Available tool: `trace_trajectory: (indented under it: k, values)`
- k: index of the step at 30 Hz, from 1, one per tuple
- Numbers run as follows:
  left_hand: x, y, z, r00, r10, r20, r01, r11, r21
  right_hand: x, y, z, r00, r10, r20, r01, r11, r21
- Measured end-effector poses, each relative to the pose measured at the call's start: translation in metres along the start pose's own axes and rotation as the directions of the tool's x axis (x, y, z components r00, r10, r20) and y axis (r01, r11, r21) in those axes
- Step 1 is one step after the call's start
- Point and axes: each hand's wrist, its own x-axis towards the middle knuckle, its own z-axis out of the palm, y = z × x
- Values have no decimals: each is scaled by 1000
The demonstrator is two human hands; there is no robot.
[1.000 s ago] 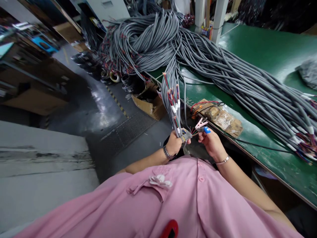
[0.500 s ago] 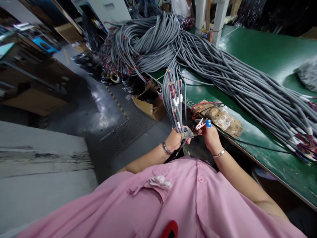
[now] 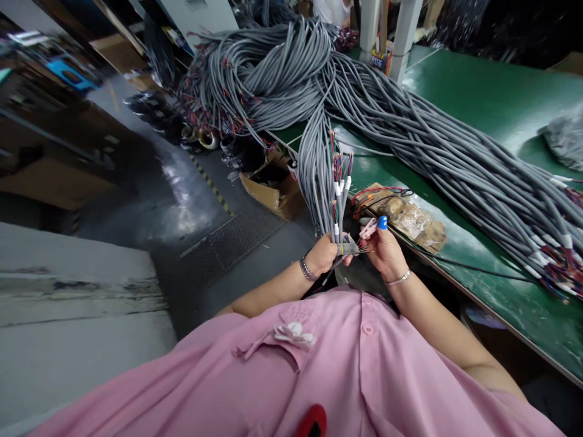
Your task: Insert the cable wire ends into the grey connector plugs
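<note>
My left hand (image 3: 324, 254) is closed around several grey multi-core cables (image 3: 319, 182), with a grey cover, yellow-banded, on its thumb. Thin coloured wires (image 3: 362, 249) fan out past that thumb toward my right hand (image 3: 386, 254). A pink clip (image 3: 368, 229), like a clothes peg, is pinched in my right hand, whose thumb wears a blue cap (image 3: 382, 223). The right fingertips are close to the wire ends; whether they touch them I cannot tell. Above my left hand, several stripped cable ends with white sleeves (image 3: 337, 188) stand up beside the bundle.
A large heap of grey cables (image 3: 282, 79) lies across the green table (image 3: 473, 97). At the near edge sits a tape-wrapped block (image 3: 410, 221) with red and black leads. Below, an open cardboard box (image 3: 273, 194) stands on the floor. A white post (image 3: 403, 42) rises behind.
The stripped cable ends have swung right and slightly down. The pink clip has turned in my right hand, which has moved slightly left. My left hand keeps its grip on the cables.
</note>
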Motion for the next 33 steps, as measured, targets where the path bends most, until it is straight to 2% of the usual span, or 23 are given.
trace_trajectory:
  k: [6,10,17,22,28,31,33]
  values:
    - [0,-1,0,999,-34,-22,35,999,17,-4,-4,4,999,32,19,-33,998,47]
    - [-1,-1,-1,1000,-11,-20,11,1000,16,-6,-6,2,997,69,36,-71,995,74]
    - [-9,4,-2,1000,-7,-23,7,1000,-21,-10,-6,-6,984,112,136,-133,978,157]
    - [-11,3,-1,999,45,-29,-47,996,-74,-10,-10,-5,982,123,146,-153,965,214]
    - [-7,3,5,993,62,-101,-76,988,-137,-10,-7,-3,995,57,78,-67,988,138]
    - [-6,3,6,990,50,-132,-66,990,-123,-11,-3,-3,997,-80,-24,80,997,-5]
    - [-6,3,7,989,42,-139,-59,991,-119,-11,-1,-4,977,-190,-98,175,975,-137]
